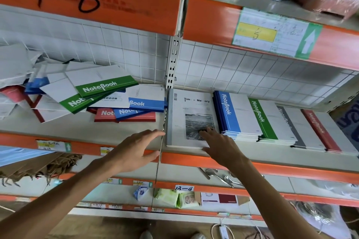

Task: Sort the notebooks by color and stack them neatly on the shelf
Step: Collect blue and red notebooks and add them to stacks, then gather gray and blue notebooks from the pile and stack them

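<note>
The right hand (221, 146) has its fingers (206, 132) stretched flat, and the tips rest on the cover of the grey notebook (189, 118); they hold nothing. The left hand (136, 149) is also open, the fingers (155, 133) straight and spread. It hovers over the front edge of the shelf (120, 128), just left of the grey notebook, and grips nothing.

The grey notebook lies flat on the shelf, beside the metal upright (173, 62). To the right of it stand neat stacks side by side: the blue stack (231, 114) first, then the green stack (262, 120), then a dark grey stack (291, 124), and the red stack (318, 130) last. To the left of the grey notebook lies a loose pile (108, 99) of green, blue and red notebooks, overlapping at different angles.
</note>
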Demonstrator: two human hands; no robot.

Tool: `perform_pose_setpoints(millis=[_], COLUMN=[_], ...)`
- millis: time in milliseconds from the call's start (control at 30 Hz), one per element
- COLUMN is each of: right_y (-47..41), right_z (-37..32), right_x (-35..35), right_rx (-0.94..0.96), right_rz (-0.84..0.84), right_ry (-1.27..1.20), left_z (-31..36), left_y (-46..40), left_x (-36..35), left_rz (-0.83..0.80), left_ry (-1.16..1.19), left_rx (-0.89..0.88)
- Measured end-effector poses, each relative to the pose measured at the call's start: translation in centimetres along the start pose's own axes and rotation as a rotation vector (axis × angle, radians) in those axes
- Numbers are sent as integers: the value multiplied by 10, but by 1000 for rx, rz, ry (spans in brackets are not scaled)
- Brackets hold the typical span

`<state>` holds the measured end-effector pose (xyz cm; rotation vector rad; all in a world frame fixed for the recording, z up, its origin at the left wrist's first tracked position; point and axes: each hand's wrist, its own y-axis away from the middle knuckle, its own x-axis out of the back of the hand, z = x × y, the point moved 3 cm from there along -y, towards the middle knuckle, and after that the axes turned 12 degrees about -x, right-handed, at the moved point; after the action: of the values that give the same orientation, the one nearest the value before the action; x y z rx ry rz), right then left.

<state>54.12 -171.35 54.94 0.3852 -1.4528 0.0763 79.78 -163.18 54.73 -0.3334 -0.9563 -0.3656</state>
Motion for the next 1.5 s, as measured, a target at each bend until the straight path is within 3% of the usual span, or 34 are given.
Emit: perform_pose_setpoints(millis=[400, 800, 1067, 1333, 1500], right_y=[6, -35, -56, -93, -128], right_z=[0, -93, -156, -221, -271], right_x=[-3, 30, 33, 54, 62], right_rx=[25, 409, 526, 480, 407], right_rz=[52, 28, -11, -6, 61], right_ry=[-119, -320, -369, -446, -350], left_z=[9, 5, -12, -56, -92], left_y=[8, 71, 124, 133, 138], left_x=[10, 54, 77, 107, 122], left_rz=[32, 215, 315, 320, 224], left_ry=[-50, -174, -160, -197, -168], left_rx=[61, 345, 514, 415, 334])
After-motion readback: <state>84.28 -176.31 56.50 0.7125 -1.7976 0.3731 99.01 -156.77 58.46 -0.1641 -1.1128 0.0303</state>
